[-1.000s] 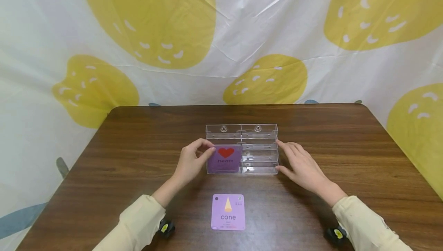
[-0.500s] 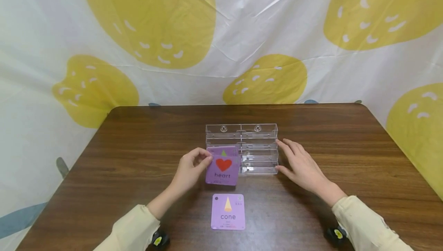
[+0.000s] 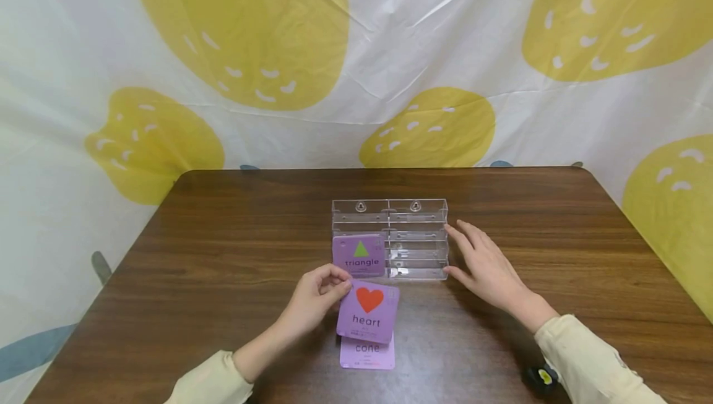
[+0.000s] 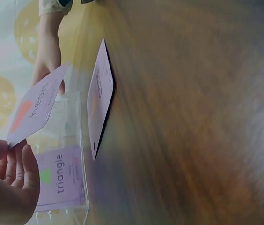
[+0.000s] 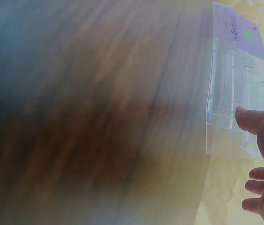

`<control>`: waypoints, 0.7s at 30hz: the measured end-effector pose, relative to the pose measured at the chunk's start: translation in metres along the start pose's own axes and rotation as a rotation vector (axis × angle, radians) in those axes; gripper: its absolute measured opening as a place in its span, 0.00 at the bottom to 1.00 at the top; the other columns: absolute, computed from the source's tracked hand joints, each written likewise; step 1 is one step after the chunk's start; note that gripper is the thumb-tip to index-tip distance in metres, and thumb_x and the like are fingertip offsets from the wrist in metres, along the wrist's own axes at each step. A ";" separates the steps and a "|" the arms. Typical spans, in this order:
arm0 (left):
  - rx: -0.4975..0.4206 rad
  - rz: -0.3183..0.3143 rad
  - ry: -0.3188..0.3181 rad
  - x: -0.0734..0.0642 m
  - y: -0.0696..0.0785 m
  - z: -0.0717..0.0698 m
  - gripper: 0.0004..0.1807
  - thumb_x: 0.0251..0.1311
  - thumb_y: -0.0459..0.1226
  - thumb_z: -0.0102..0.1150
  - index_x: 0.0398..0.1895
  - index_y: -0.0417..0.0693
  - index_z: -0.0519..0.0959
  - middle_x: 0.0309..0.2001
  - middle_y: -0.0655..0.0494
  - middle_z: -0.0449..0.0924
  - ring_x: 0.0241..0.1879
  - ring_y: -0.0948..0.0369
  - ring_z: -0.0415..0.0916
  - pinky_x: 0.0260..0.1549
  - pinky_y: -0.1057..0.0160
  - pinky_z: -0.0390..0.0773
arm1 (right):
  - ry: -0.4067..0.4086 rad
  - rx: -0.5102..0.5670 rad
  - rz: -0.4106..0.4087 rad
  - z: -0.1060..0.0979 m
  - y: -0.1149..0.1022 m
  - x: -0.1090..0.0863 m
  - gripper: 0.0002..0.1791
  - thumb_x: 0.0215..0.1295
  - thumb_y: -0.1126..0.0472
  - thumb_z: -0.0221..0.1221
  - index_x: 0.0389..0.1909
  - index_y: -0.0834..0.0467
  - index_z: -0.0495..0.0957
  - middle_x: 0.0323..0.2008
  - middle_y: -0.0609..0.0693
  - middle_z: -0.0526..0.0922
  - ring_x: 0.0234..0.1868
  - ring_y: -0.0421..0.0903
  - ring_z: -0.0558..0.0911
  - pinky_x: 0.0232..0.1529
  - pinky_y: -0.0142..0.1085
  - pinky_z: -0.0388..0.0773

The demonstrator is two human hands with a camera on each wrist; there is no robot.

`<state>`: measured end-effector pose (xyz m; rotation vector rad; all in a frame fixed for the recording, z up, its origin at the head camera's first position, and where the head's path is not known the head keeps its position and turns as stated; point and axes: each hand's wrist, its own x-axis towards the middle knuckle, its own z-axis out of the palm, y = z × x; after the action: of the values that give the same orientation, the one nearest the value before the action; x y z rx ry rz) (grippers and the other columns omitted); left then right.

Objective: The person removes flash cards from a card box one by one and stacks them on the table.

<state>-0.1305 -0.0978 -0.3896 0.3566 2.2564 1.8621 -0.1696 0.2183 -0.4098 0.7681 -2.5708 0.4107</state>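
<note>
Heart card [image 3: 367, 312] in left hand [image 3: 320, 292], thumb and fingers pinching its upper left corner. Card is square, so no long axis to call; turned slightly clockwise in the head view, print facing the person. Key relation: heart card sits over the top part of the cone card [image 3: 366, 357], hiding the cone picture from the head camera. Left wrist view shows a gap: heart card up in the air, cone card flat on the desk [image 3: 239, 224], not touching.

From the left hand, cone card lies to the right and toward the person. Left hand is the nearer one; right hand [image 3: 487, 262] is farther off, at the right end of the clear rack [image 3: 418, 255], thumb and a fingertip against its side, fingers fairly straight, not gripping. Hands well apart.

Rack runs left to right, beyond the cone card. Triangle card [image 3: 359, 265] stands in its front left slot, just beyond the heart card. Whether more cards sit behind it, can't tell.
</note>
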 end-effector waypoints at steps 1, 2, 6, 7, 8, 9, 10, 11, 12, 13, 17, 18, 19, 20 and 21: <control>-0.009 -0.014 -0.005 -0.002 0.000 0.000 0.09 0.57 0.29 0.54 0.38 0.30 0.73 0.28 0.49 0.76 0.24 0.66 0.73 0.25 0.68 0.77 | 0.000 -0.002 -0.002 0.000 0.000 0.000 0.42 0.46 0.56 0.68 0.61 0.66 0.61 0.57 0.69 0.64 0.57 0.63 0.65 0.55 0.55 0.62; -0.020 -0.031 -0.008 -0.003 0.000 0.001 0.09 0.57 0.30 0.54 0.38 0.30 0.73 0.28 0.50 0.76 0.24 0.66 0.73 0.25 0.67 0.77 | -0.001 -0.004 -0.004 0.000 0.000 0.000 0.42 0.46 0.56 0.68 0.61 0.66 0.61 0.56 0.69 0.64 0.57 0.63 0.65 0.55 0.56 0.62; -0.046 -0.082 -0.005 -0.008 -0.001 0.000 0.10 0.57 0.30 0.55 0.39 0.30 0.73 0.29 0.51 0.77 0.25 0.65 0.73 0.24 0.66 0.77 | -0.002 -0.014 -0.009 0.000 0.001 0.001 0.42 0.47 0.55 0.68 0.61 0.66 0.61 0.56 0.68 0.65 0.57 0.63 0.65 0.55 0.56 0.62; -0.047 -0.093 -0.004 -0.009 -0.001 0.000 0.10 0.57 0.30 0.54 0.39 0.30 0.73 0.29 0.51 0.77 0.25 0.65 0.73 0.24 0.66 0.77 | -0.002 -0.016 -0.010 0.000 0.001 0.001 0.42 0.47 0.55 0.68 0.61 0.66 0.61 0.56 0.68 0.65 0.57 0.64 0.65 0.55 0.56 0.62; -0.051 -0.103 -0.005 -0.010 -0.001 0.000 0.10 0.57 0.30 0.54 0.40 0.30 0.72 0.30 0.51 0.78 0.26 0.64 0.73 0.25 0.65 0.77 | -0.002 -0.018 -0.010 0.000 0.001 0.001 0.42 0.47 0.55 0.68 0.61 0.66 0.61 0.56 0.68 0.66 0.57 0.64 0.65 0.55 0.56 0.62; -0.050 -0.112 -0.006 -0.011 -0.001 0.000 0.10 0.57 0.30 0.54 0.40 0.30 0.72 0.29 0.51 0.78 0.26 0.64 0.73 0.25 0.65 0.77 | -0.002 -0.018 -0.011 0.000 0.001 0.001 0.42 0.47 0.55 0.67 0.61 0.66 0.61 0.55 0.68 0.66 0.57 0.64 0.65 0.55 0.56 0.62; -0.049 -0.121 -0.008 -0.011 -0.002 0.000 0.10 0.57 0.30 0.54 0.40 0.30 0.72 0.29 0.51 0.78 0.26 0.64 0.73 0.25 0.64 0.77 | 0.000 -0.020 -0.012 0.000 0.001 0.000 0.41 0.47 0.55 0.67 0.61 0.66 0.61 0.55 0.68 0.66 0.56 0.64 0.65 0.55 0.56 0.62; -0.049 -0.127 -0.012 -0.012 -0.003 0.000 0.11 0.57 0.30 0.54 0.40 0.30 0.72 0.29 0.52 0.78 0.26 0.64 0.73 0.25 0.64 0.77 | 0.001 -0.021 -0.012 0.000 0.001 0.000 0.42 0.47 0.55 0.67 0.61 0.66 0.61 0.55 0.68 0.67 0.56 0.64 0.66 0.55 0.56 0.63; -0.050 -0.134 -0.017 -0.013 -0.003 0.000 0.11 0.57 0.30 0.54 0.40 0.30 0.72 0.29 0.52 0.78 0.26 0.64 0.73 0.25 0.63 0.77 | 0.001 -0.021 -0.014 0.000 0.001 0.000 0.41 0.47 0.55 0.67 0.61 0.66 0.61 0.54 0.68 0.67 0.56 0.64 0.66 0.55 0.55 0.63; -0.049 -0.138 -0.023 -0.013 -0.004 -0.001 0.11 0.57 0.31 0.54 0.40 0.30 0.72 0.30 0.52 0.78 0.26 0.64 0.73 0.25 0.64 0.77 | 0.002 -0.021 -0.015 0.000 0.001 0.000 0.42 0.47 0.55 0.67 0.61 0.66 0.61 0.54 0.68 0.67 0.55 0.63 0.66 0.55 0.55 0.63; -0.055 -0.159 -0.049 -0.015 -0.009 -0.001 0.11 0.57 0.31 0.54 0.40 0.30 0.72 0.30 0.52 0.78 0.27 0.64 0.74 0.26 0.63 0.77 | 0.005 -0.022 -0.021 0.001 0.002 0.000 0.41 0.47 0.56 0.67 0.61 0.66 0.61 0.53 0.67 0.68 0.55 0.62 0.67 0.54 0.54 0.64; -0.051 -0.164 -0.055 -0.016 -0.010 0.000 0.11 0.57 0.31 0.54 0.40 0.30 0.72 0.30 0.52 0.79 0.27 0.64 0.74 0.27 0.63 0.78 | 0.005 -0.022 -0.022 0.001 0.002 0.000 0.41 0.47 0.55 0.67 0.61 0.66 0.61 0.53 0.67 0.69 0.55 0.61 0.67 0.54 0.53 0.64; -0.046 -0.166 -0.060 -0.016 -0.012 0.000 0.11 0.57 0.31 0.54 0.40 0.30 0.72 0.31 0.51 0.79 0.27 0.64 0.74 0.27 0.63 0.78 | 0.005 -0.022 -0.022 0.001 0.002 0.000 0.41 0.47 0.55 0.67 0.61 0.66 0.61 0.52 0.67 0.69 0.55 0.61 0.67 0.54 0.53 0.64; -0.040 -0.171 -0.064 -0.015 -0.013 0.000 0.11 0.57 0.31 0.54 0.40 0.30 0.72 0.31 0.50 0.80 0.26 0.64 0.74 0.27 0.62 0.78 | 0.005 -0.023 -0.022 0.001 0.002 0.000 0.41 0.47 0.55 0.67 0.61 0.66 0.61 0.52 0.66 0.69 0.54 0.61 0.67 0.55 0.53 0.63; -0.034 -0.177 -0.068 -0.015 -0.014 0.000 0.11 0.57 0.31 0.54 0.40 0.30 0.72 0.31 0.49 0.80 0.26 0.64 0.75 0.27 0.62 0.78 | 0.005 -0.024 -0.021 0.001 0.002 0.000 0.41 0.47 0.55 0.67 0.61 0.66 0.61 0.52 0.66 0.69 0.54 0.61 0.67 0.55 0.53 0.63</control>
<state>-0.1173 -0.1049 -0.4038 0.2047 2.1340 1.7693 -0.1706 0.2193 -0.4113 0.7840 -2.5565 0.3741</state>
